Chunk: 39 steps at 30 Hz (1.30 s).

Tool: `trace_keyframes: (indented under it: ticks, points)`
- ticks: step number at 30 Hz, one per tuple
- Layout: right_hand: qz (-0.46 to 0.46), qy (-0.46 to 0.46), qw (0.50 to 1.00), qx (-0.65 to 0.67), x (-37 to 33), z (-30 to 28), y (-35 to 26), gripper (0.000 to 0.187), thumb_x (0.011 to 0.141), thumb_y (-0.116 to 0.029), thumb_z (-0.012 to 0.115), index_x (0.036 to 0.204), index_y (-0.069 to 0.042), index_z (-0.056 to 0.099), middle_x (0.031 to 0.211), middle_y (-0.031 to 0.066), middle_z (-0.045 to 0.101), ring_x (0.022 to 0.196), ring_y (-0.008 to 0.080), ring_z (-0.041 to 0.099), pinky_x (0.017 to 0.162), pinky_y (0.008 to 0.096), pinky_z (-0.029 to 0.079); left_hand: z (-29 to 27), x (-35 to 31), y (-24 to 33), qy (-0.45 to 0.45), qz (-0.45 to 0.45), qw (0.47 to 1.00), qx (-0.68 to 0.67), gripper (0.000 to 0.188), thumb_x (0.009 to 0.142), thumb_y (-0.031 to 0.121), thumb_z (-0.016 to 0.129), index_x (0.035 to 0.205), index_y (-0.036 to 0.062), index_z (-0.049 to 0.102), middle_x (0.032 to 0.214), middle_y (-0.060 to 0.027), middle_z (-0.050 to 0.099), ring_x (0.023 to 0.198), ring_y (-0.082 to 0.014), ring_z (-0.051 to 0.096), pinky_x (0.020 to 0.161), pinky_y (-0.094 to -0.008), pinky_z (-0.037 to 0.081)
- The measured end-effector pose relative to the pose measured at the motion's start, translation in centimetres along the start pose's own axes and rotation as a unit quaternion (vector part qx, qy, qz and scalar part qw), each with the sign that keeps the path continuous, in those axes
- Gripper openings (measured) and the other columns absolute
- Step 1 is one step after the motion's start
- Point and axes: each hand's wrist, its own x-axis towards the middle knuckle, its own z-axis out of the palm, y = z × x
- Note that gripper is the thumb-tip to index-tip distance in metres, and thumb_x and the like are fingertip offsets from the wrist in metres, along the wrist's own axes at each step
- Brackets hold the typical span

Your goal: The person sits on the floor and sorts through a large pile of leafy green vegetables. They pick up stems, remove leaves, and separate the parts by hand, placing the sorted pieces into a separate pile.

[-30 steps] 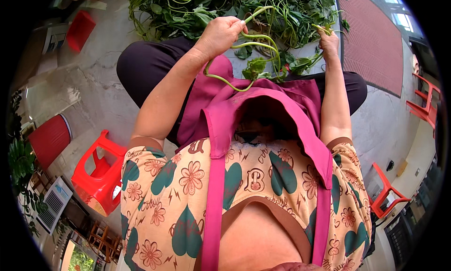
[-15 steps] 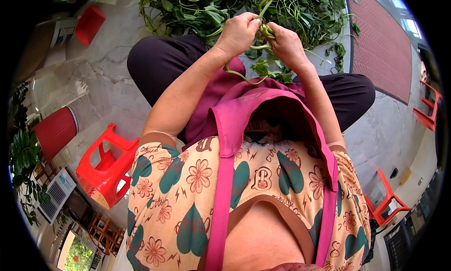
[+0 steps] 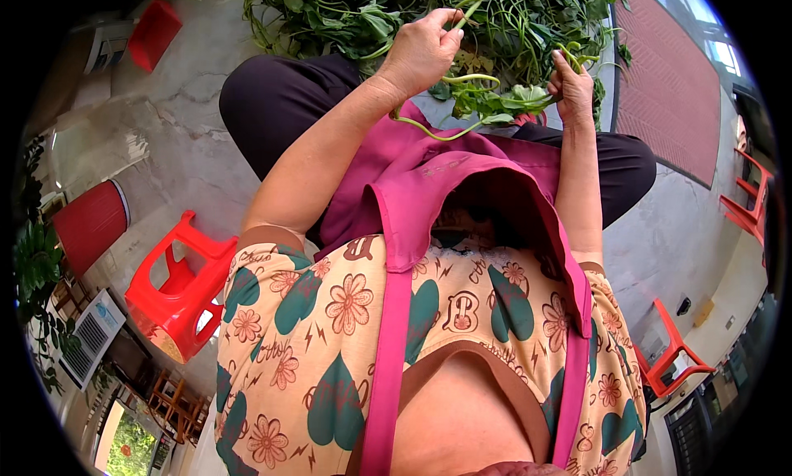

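My left hand (image 3: 424,54) pinches a long green vine stem (image 3: 473,4), whose top end curves up above the fingers. Lower lengths of vine loop over my lap, with a leafy tip (image 3: 503,102) lying between the hands. Farther right, my right hand (image 3: 573,92) is raised with its thumb and fingers closed on a short green stem piece (image 3: 580,57). Beyond both hands spreads a large heap of leafy green vines (image 3: 330,22) on the floor. A magenta apron (image 3: 396,158) covers my lap between my bent knees.
A red plastic stool (image 3: 177,286) stands at the left, with a red bin (image 3: 154,35) farther off. A reddish mat (image 3: 664,88) lies right of the heap. Red chairs (image 3: 672,352) are at the right. A potted plant (image 3: 37,270) edges the far left.
My right hand has moved away to the right from my left hand, with a green stem piece in its fingers. My left hand has stayed nearly in place, still on the vine stem.
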Motion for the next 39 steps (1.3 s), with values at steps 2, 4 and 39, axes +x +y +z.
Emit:
trace_keyframes:
  ticks: [2,4,39]
  points:
    - [0.063,-0.130,0.986,0.087,0.2,1.7,-0.4,0.021,0.085,-0.014,0.062,0.103,-0.003,0.058,0.059,-0.0051,0.043,0.048,0.0049,0.039,0.041,0.0208,0.031,0.2,-0.1,0.7,-0.050,-0.029,0.995,-0.076,0.028,0.090,0.017,0.051,0.114,0.0036,0.054,0.056,0.0054,0.043,0.052,-0.0014,0.041,0.048,-0.0185,0.036]
    - [0.091,-0.174,0.967,0.162,-0.6,4.9,0.1,0.020,0.087,-0.014,0.057,0.102,-0.001,0.060,0.067,-0.0017,0.054,0.049,0.0060,0.043,0.042,0.0199,0.033,0.7,0.2,0.3,-0.091,-0.078,0.957,-0.263,0.028,0.093,0.016,0.046,0.116,0.0009,0.051,0.054,0.0065,0.038,0.048,-0.0005,0.035,0.042,-0.0163,0.030]
    - [-0.401,-0.119,0.799,-0.431,-5.6,9.7,-2.3,0.017,0.083,-0.008,0.056,0.100,-0.006,0.059,0.078,0.0069,0.063,0.072,0.0210,0.060,0.067,0.0291,0.047,2.1,1.9,-3.5,0.036,-0.098,0.992,-0.074,0.021,0.089,0.017,0.047,0.101,0.0005,0.054,0.067,0.0000,0.054,0.054,-0.0058,0.048,0.050,-0.0230,0.040]
